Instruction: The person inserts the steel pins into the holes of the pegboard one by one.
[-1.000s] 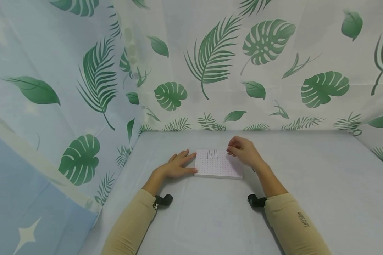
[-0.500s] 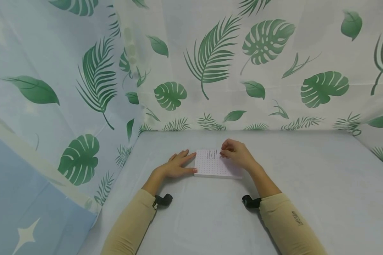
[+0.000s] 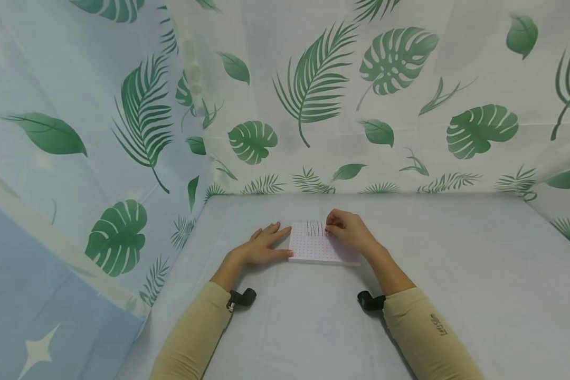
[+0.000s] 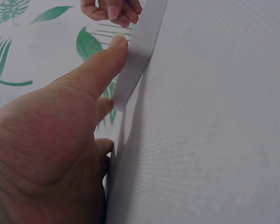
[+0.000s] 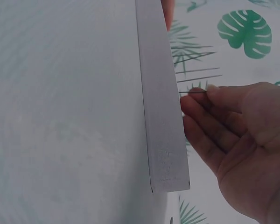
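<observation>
"What's the white pegboard [image 3: 315,251] holding?"
"Several thin dark pins [image 3: 315,229] are standing in its far holes. The right hand [image 3: 352,230] is pinching another pin [image 5: 184,92] beside them; the left hand [image 3: 262,248] is spreading its fingers, touching the board's left edge."
"Where's the board lying?"
"It's resting flat on the pale surface [image 3: 304,322], between the hands. Leaf-printed fabric [image 3: 332,163] is hanging behind."
"What are the wrist views adding?"
"The right one is showing the pinched pin reaching the board, though I can't tell if it's seated; the left, the thumb [image 4: 100,67] touching near a corner."
</observation>
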A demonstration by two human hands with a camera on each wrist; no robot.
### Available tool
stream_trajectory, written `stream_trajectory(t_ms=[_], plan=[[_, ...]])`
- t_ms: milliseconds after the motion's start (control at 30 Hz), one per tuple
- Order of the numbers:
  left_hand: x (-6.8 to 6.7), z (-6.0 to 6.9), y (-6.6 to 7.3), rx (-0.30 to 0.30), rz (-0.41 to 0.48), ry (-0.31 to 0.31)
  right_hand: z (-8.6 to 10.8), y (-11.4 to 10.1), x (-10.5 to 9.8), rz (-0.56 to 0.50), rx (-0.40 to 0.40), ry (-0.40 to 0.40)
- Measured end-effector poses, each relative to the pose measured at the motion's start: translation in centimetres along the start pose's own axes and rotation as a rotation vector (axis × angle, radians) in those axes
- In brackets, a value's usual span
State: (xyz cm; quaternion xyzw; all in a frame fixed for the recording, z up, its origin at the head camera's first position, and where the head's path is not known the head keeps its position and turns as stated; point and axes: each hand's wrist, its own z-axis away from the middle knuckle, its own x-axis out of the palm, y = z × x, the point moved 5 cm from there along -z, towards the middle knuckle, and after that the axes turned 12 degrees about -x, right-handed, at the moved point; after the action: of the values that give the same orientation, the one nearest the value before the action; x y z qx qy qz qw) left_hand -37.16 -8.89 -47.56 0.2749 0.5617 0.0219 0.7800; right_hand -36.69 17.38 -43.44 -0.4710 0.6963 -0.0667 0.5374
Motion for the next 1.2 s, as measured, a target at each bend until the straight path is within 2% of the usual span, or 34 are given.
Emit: stream_trajectory(t_ms=[733,1200], plan=[[-0.09,0.07,0.10,0.009,0.003,-0.002,-0.15,-0.75,0.49,0.111,0.018,-0.024],[-0.02,0.01,0.04,0.002,-0.005,-0.002,-0.20,-0.45,0.58,0.114,0.021,-0.018]])
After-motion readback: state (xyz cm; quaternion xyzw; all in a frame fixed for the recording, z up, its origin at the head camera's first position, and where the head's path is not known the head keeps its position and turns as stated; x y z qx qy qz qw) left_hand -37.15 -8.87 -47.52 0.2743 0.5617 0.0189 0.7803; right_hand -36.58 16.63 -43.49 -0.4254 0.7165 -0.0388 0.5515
